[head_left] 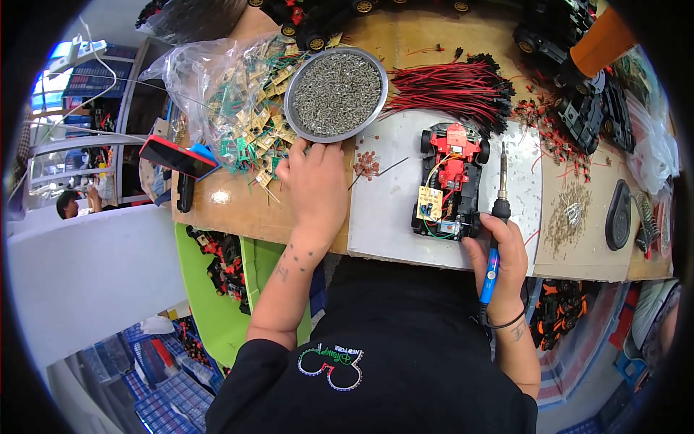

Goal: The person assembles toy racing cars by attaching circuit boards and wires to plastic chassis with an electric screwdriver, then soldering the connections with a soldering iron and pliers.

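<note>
My left hand [318, 186] is at the near rim of a round metal bowl [290, 119] filled with small silvery screws. Its fingers are curled and their tips are hidden, so what they hold, if anything, does not show. In my right hand [510, 262] is a blue soldering iron [491, 273], its metal tip pointing away from me. Just left of the iron lies a toy car chassis [455, 173] in black and red, with a small tan circuit board [429, 203] and thin wires on it. A white board [383, 224] is under the chassis.
Circuit boards with green wires [249, 134] spill from a plastic bag at left. Red-black wires [448, 87] are bundled behind the chassis. Small reddish parts [367, 165] lie on the white board. A phone [173, 155] stands at left; an orange cone shape [601, 43] is far right.
</note>
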Available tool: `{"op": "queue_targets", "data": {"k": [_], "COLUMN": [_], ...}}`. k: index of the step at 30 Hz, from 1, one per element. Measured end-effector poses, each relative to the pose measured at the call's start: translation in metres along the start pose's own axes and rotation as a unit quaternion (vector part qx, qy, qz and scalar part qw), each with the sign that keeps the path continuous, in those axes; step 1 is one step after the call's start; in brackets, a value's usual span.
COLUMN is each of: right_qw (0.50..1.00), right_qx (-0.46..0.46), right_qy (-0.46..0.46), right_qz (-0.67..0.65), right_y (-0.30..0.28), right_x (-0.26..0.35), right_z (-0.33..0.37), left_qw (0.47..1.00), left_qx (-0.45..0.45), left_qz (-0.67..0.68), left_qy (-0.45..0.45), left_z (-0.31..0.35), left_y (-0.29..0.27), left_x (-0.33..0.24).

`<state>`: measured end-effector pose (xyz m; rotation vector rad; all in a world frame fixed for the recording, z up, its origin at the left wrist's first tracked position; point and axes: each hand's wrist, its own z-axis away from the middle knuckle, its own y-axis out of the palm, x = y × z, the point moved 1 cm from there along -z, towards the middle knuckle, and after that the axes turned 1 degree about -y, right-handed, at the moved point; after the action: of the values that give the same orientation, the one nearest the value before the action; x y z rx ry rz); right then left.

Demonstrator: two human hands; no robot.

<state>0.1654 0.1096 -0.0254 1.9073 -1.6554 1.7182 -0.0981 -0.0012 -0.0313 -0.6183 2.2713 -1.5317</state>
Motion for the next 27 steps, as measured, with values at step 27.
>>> {"op": "queue_targets", "data": {"k": [27], "right_qw": [1.000], "right_qx": [0.002], "right_qy": [0.009], "right_qz": [-0.007], "right_y": [0.000], "right_x": [-0.001], "right_z": [0.000], "left_qw": [0.998], "left_qx": [0.059], "left_qz": [-0.023], "left_qy": [-0.030], "left_z": [0.004], "left_y": [-0.004], "left_x": [-0.010]}}
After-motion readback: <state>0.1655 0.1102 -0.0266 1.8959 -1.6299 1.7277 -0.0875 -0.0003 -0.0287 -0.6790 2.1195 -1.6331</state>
